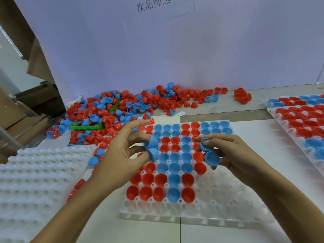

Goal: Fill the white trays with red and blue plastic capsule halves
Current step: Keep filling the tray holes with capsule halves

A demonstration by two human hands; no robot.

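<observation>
At six o'clock, nearest you, the middle tray [192, 210] lay with its front rows and right-hand cups bare, red and blue halves seated only from its centre back. Above it your left hand [121, 155] wore two blue halves [152, 148] capped on curled fingertips, forefinger stretched free toward twelve; your right hand [228, 153] pinched one blue half [205, 144] between thumb and forefinger, with a second blue half [212, 158] hanging just beneath on another finger. The risk looked plain: caps sitting loosely on fingertips could slip off and knock seated halves askew, or drop dome-up into a cup. At nine o'clock a spare tray [40, 174] waited unfilled; at three o'clock a third tray [301, 123] stood nearly full. At eleven o'clock the loose pile [122, 106] buried a green bin [87, 127], and strays crowding the middle tray's far-left edge could roll into it.
</observation>
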